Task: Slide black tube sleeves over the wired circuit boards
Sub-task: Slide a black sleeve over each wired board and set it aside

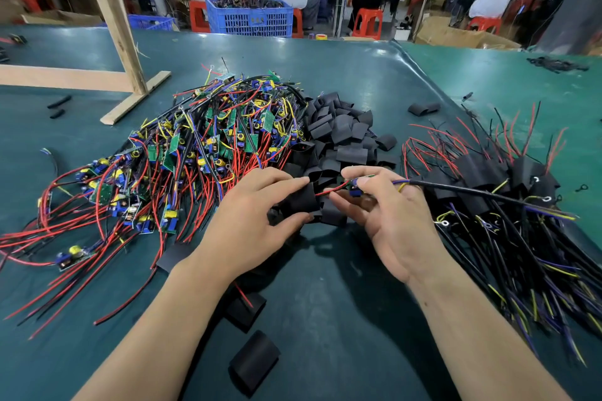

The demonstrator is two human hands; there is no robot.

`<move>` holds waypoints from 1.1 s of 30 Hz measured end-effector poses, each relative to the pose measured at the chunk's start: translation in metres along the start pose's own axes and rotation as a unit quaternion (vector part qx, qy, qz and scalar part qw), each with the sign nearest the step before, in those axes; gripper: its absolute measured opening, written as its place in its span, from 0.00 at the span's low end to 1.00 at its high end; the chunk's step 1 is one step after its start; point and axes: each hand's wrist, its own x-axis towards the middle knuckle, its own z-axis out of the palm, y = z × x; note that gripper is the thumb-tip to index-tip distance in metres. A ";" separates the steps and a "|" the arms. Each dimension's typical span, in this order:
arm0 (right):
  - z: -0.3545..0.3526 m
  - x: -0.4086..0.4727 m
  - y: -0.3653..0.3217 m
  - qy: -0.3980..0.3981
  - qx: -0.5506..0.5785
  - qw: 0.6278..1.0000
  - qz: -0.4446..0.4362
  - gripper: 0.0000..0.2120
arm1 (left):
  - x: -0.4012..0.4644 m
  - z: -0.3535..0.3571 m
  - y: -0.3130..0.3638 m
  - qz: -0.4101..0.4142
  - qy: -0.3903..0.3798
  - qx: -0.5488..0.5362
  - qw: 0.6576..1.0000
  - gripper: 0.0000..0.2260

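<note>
My left hand (250, 218) pinches a black tube sleeve (301, 200) between thumb and fingers at the table's middle. My right hand (387, 212) pinches a small green circuit board (360, 184), whose black cable trails off to the right. The board's red wires (329, 191) run into the sleeve's open mouth. Behind my hands lies a heap of loose black sleeves (342, 133). A large pile of bare wired boards (195, 146) spreads to the left. Sleeved boards (498, 179) with their cables lie stacked on the right.
Two loose sleeves (254, 361) lie on the green mat near my forearms. A wooden frame (130, 81) stands at the back left. A blue crate (250, 16) and several seated people are beyond the table's far edge.
</note>
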 end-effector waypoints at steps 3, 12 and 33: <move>0.003 -0.002 0.002 -0.012 0.005 1.000 0.010 0.08 | 0.001 0.000 0.003 0.011 0.013 0.004 1.000 0.20; 0.002 -0.004 0.006 0.015 -0.049 0.999 -0.012 0.03 | 0.001 0.001 0.007 0.021 0.036 -0.016 0.999 0.18; -0.001 -0.004 -0.001 0.020 -0.048 0.998 0.028 0.08 | 0.002 -0.004 0.012 -0.053 0.040 -0.101 0.993 0.19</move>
